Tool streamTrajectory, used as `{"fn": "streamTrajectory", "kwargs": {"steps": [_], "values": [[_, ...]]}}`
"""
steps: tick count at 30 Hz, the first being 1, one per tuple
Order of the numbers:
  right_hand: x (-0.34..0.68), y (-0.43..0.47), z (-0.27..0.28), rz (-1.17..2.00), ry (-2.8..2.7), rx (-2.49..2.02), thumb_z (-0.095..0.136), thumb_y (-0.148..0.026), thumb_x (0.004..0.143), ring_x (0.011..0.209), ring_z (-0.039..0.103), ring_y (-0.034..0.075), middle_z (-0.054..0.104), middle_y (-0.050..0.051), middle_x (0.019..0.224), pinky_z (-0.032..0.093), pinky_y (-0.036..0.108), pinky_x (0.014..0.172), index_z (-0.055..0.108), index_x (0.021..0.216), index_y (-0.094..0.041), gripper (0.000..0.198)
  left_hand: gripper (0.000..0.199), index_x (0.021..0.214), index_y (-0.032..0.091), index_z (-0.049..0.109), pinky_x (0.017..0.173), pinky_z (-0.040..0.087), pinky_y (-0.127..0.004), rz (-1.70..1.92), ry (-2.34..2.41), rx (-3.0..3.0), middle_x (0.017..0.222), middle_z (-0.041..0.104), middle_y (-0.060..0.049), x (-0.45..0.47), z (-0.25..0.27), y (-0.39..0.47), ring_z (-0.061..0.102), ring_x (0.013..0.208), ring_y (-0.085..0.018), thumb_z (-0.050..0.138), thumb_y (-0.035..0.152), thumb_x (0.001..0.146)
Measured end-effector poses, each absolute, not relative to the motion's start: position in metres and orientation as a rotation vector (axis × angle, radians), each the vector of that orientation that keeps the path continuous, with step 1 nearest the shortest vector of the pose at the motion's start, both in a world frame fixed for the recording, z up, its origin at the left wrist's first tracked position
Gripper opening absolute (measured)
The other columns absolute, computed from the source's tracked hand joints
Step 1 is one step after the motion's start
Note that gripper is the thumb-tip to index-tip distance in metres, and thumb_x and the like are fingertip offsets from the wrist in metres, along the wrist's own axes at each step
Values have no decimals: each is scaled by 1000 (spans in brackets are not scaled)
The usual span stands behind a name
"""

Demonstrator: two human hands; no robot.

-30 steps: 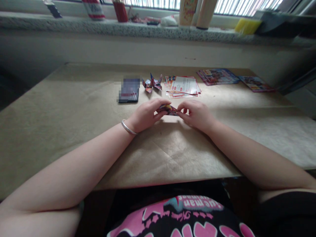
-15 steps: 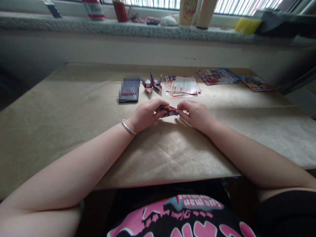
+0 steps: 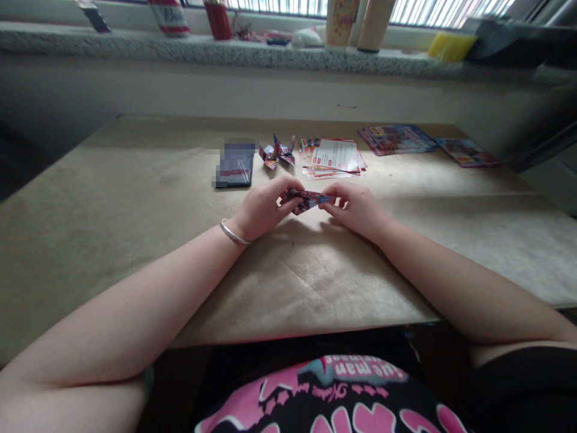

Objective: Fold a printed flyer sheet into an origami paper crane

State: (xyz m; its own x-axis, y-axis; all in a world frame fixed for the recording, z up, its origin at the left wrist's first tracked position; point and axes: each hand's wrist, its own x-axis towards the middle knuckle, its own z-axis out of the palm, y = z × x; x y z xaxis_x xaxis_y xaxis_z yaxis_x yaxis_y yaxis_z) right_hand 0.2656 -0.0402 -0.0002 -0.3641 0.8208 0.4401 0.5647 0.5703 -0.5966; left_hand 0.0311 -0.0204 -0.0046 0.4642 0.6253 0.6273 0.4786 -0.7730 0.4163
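Between my hands is a small folded piece of colourful printed paper (image 3: 307, 202), held just above the table. My left hand (image 3: 269, 203) pinches its left end between thumb and fingers. The right end is gripped by the thumb and fingertips of my right hand (image 3: 354, 203). Part of the paper is hidden behind the fingers. Just beyond my left hand stand two folded paper cranes (image 3: 283, 151) of similar printed paper. A phone (image 3: 237, 164) lies to their left, partly blurred out.
A pile of printed sheets (image 3: 337, 157) lies right of the cranes, with a thin stick-like item across it. Stacks of colourful cards (image 3: 399, 139) sit further right on the table (image 3: 135, 240). Bottles and a yellow item (image 3: 451, 46) line the stone windowsill (image 3: 252, 55).
The folded paper has turned a little, and its lower left corner now shows more. My left hand has risen slightly; both hands keep hold of the paper.
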Motion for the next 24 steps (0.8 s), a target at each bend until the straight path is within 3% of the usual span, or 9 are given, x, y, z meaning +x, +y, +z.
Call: {"fn": "streamTrajectory", "kwargs": {"steps": [12, 24], "values": [[260, -44, 2, 537, -2006, -1104, 62, -32, 86, 66, 56, 13, 66, 2, 74, 42, 26, 59, 67, 80, -19, 16, 13, 102, 17, 67, 70, 51, -22, 1113, 919, 2589, 89, 73, -3, 33, -3, -22, 67, 77, -11, 64, 18, 89], [265, -43, 2, 505, -1981, -1096, 50, -40, 95, 72, 58, 16, 66, 2, 74, 42, 30, 69, 66, 81, -20, 29, 24, 108, 17, 70, 68, 51, -24, 985, 953, 2420, 88, 75, -3, 31, 1, -24, 68, 74, -12, 56, 30, 94]]}}
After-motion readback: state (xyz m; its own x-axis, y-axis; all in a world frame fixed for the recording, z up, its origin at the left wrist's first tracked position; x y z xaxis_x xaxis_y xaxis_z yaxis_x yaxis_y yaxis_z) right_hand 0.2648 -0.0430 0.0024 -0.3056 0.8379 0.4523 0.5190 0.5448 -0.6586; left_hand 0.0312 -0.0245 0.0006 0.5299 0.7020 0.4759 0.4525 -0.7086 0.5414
